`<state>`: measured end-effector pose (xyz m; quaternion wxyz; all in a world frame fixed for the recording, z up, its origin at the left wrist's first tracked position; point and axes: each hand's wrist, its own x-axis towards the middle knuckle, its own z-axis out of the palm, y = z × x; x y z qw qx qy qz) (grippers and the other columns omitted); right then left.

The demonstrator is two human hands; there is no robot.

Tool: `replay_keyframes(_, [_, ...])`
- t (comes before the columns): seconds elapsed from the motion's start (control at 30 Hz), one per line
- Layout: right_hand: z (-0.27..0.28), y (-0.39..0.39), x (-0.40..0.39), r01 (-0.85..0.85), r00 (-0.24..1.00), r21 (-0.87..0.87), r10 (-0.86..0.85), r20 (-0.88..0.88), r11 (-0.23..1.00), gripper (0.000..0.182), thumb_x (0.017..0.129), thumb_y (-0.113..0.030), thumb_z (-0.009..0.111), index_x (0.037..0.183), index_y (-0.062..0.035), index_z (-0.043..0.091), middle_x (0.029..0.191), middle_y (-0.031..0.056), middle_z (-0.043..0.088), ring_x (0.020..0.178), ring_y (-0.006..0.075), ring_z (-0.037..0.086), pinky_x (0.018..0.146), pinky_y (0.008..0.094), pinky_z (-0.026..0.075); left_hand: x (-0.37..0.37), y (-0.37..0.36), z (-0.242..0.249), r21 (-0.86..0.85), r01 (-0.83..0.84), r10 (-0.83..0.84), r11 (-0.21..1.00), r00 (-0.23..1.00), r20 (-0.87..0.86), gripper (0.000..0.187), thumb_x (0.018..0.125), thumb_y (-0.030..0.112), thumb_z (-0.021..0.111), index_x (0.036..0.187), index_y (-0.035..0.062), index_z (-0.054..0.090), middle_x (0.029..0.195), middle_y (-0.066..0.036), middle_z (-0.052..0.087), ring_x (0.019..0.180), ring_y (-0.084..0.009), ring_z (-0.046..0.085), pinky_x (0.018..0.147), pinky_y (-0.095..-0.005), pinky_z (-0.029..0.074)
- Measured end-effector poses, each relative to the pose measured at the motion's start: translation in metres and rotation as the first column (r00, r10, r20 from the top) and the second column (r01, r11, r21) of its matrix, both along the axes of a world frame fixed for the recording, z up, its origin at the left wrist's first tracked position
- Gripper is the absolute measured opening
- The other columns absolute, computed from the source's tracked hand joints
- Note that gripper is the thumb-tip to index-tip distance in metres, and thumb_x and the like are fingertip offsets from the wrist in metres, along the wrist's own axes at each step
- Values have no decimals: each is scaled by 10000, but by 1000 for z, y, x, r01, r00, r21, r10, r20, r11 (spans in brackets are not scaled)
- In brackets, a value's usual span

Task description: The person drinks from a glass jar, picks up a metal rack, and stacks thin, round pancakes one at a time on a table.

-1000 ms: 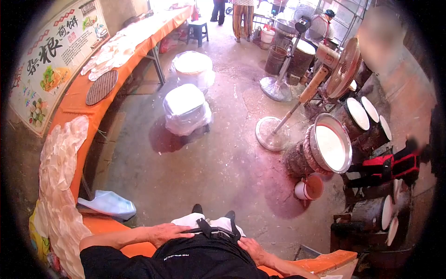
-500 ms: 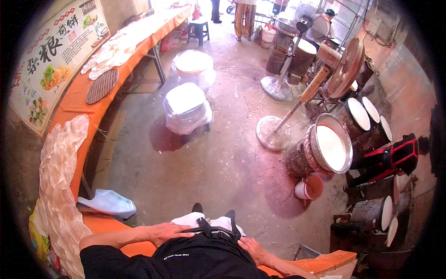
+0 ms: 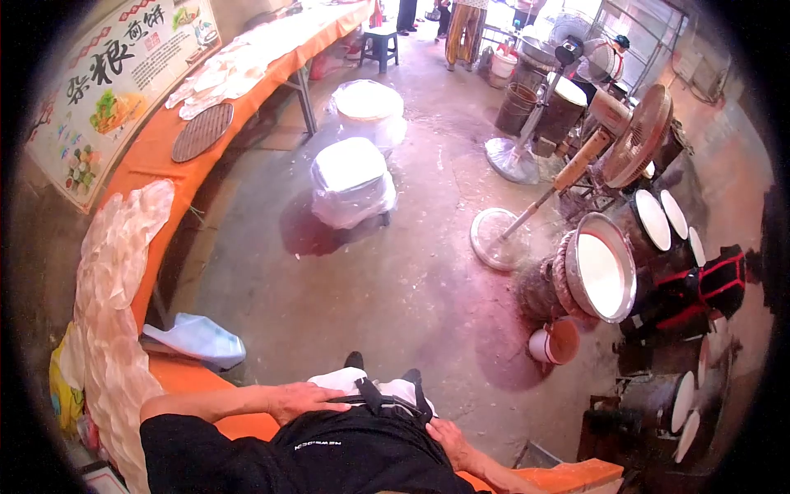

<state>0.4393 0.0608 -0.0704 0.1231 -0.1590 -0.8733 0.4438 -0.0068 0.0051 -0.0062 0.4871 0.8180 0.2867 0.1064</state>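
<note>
My left hand [image 3: 306, 401] lies across my lap at the waist, fingers stretched out flat over the dark cloth, and holds nothing visible. On the other side my right hand [image 3: 448, 438] rests against my hip and upper thigh; its fingers are extended and partly hidden along the edge of the cloth. Between the two hands is the black shirt [image 3: 329, 461], with a dark strap [image 3: 369, 395] hanging over my white-clad legs. Near my left forearm, a light blue plastic bag or sheet [image 3: 200, 341] sits by the orange table edge.
Thin pale flatbread-like sheets [image 3: 119, 272] cover the orange table [image 3: 152, 218], alongside a round slatted rack [image 3: 202, 133]. Plastic-wrapped stools [image 3: 350, 177] stand mid-floor. A large basin of white batter [image 3: 601, 276], a bucket [image 3: 554, 342] and a pedestal fan [image 3: 638, 136] are at right. People stand at the back.
The view has turned slightly left, so most of the room sits further right in the picture. Both hands stay at the waist and thigh.
</note>
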Motion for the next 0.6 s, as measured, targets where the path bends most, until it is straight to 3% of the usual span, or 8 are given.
replay_keyframes(0.27, [7, 2, -2, -5, 1000, 28, 4, 28, 1000, 876, 745, -363, 702, 1445, 0, 318, 1371, 287, 440, 1208, 467, 477, 969, 537, 390, 0, 1, 5, 1, -12, 12, 1000, 1000, 23, 1146, 620, 379, 813, 1565, 188, 194, 1546, -273, 259, 1363, -445, 374, 1046, -500, 361])
replay_keyframes(0.6, [-3, -2, 4, -1, 999, -10, 1, 54, 1000, 906, 740, -397, 703, 1471, -17, 325, 1416, 294, 403, 1263, 459, 443, 1034, 533, 352, 1, 3, 9, -19, -8, 9, 1000, 999, 34, 1182, 597, 375, 833, 1567, 187, 184, 1543, -280, 264, 1370, -441, 371, 1055, -485, 357])
